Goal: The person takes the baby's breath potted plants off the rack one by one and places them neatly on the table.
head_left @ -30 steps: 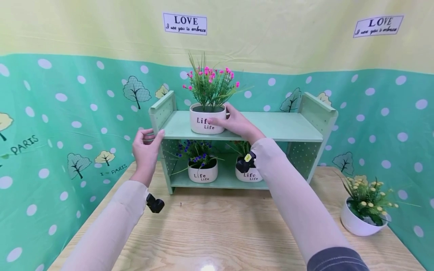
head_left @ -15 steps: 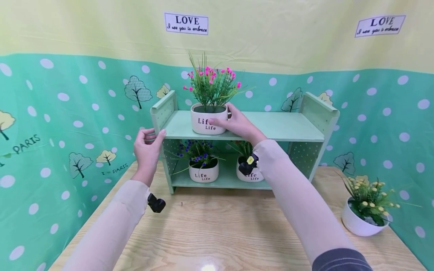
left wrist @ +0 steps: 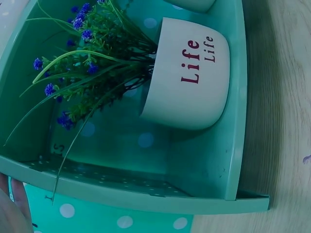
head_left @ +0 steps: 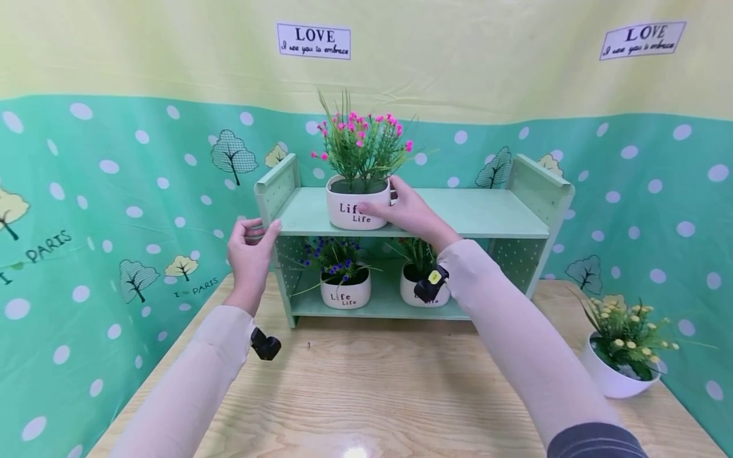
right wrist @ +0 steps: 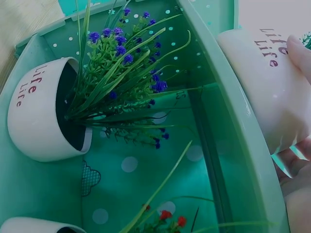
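A white "Life" flowerpot (head_left: 343, 217) with pink flowers stands near the front edge on the left half of the green shelf's upper board (head_left: 469, 210). My right hand (head_left: 415, 215) grips it from the right, thumb on the front wall and fingers behind. In the right wrist view this pot (right wrist: 265, 90) is beside the board's edge; whether its base touches the board I cannot tell. My left hand (head_left: 250, 257) holds the shelf's left side panel (head_left: 269, 207), thumb at the front edge and fingers outside. Only a bit of those fingers (left wrist: 19, 199) shows in the left wrist view.
On the lower board stand a pot with blue flowers (head_left: 345, 296) and another pot (head_left: 412, 294) with red flowers, partly behind my right wrist. A white pot with yellow flowers (head_left: 615, 378) sits at the right of the wooden table (head_left: 366, 381). A patterned curtain (head_left: 143, 191) hangs behind.
My right hand has shifted slightly right and towards the front edge, with the pink-flower pot moving along in it. The left hand stays on the shelf panel.
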The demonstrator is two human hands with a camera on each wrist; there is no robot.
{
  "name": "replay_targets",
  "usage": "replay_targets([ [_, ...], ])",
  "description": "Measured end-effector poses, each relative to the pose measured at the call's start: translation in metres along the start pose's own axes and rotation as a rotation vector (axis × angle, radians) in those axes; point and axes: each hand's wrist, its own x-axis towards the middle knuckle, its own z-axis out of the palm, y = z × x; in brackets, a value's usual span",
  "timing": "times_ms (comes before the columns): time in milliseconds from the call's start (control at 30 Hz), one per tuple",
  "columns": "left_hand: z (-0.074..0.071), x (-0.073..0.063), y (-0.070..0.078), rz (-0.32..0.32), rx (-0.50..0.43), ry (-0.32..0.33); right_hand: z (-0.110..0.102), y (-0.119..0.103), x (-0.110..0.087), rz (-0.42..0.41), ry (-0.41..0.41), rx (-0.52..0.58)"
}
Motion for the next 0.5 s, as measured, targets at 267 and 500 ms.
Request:
replay_targets([
  [267, 0.0, 0.001, 0.0, 0.001, 0.002, -0.004, -0.01, -0.002, -0.014, 0.0, 0.006, 0.005],
  [500, 0.0, 0.001, 0.0, 0.011, -0.006, -0.001, -0.022, -0.002, -0.026, 0.013, 0.011, -0.012],
])
